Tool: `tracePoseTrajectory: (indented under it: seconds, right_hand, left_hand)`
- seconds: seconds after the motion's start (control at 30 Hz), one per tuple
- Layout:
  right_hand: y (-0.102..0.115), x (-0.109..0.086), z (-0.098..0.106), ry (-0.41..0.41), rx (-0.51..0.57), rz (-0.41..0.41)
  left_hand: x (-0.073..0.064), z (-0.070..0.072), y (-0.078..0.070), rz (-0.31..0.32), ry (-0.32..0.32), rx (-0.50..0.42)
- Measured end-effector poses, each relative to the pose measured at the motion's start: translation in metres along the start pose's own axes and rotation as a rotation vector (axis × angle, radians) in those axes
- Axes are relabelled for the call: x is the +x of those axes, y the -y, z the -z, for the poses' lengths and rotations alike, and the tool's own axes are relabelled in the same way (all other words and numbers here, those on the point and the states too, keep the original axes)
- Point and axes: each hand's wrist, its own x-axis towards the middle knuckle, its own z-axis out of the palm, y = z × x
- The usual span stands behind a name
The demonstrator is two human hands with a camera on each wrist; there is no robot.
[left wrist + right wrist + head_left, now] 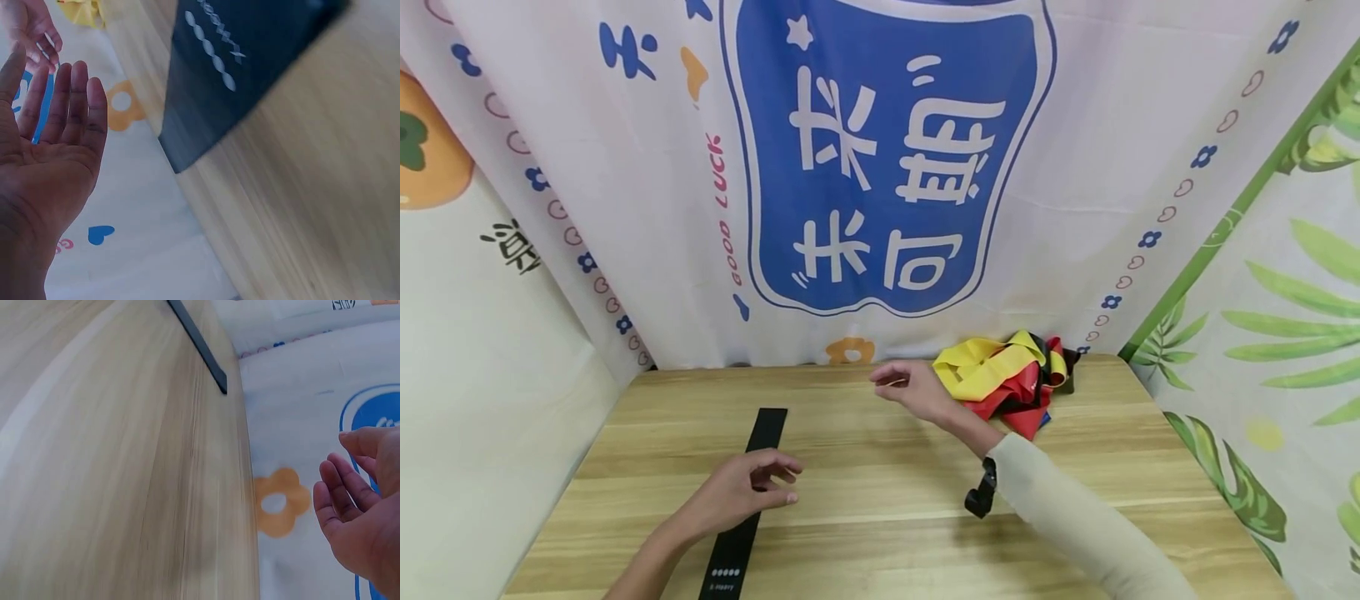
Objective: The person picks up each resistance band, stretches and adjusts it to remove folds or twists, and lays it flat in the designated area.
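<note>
Black strip (733,542) lies flat on the table (880,542); the left hand (747,490) hovers above it, the right hand (921,393) beside coloured strips (988,371), both grasping nothing.

From above and behind, the left hand (737,493) and right hand (916,390) are viewed forward-down by the head camera; in the wrist views, closely, toward the fingertips. The black resistance band (736,542) is shared by all 3.

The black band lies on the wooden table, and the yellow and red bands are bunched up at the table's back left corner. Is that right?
Not quite: the yellow band and red band are bunched toward the back right, as the head view shows. The black resistance band does lie on the wooden table.
</note>
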Motion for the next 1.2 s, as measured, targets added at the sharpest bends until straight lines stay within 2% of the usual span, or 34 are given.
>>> tracePoseTrajectory:
  seconds: [0.17,0.27,0.53,0.83,1.0,1.2]
  right_hand:
    - [-0.009,-0.007,0.025,-0.020,-0.031,-0.015]
    - [-0.014,-0.010,0.041,-0.045,-0.045,-0.033]
    - [-0.022,-0.016,0.081,-0.087,-0.091,-0.022]
    - [-0.036,-0.021,0.117,-0.130,-0.151,-0.085]
    - [-0.042,-0.022,0.136,-0.151,-0.211,-0.086]
    - [-0.045,-0.020,0.152,-0.154,-0.273,-0.135]
  left_hand:
    - [0.014,-0.005,-0.004,-0.013,-0.022,0.013]
    - [0.022,-0.008,-0.006,-0.015,-0.034,-0.005]
    - [0.044,-0.020,-0.009,-0.047,-0.085,-0.046]
    - [0.076,-0.037,-0.019,-0.032,-0.127,-0.049]
    - [0.093,-0.046,-0.025,-0.053,-0.134,-0.054]
    - [0.117,-0.059,-0.030,-0.076,-0.134,-0.063]
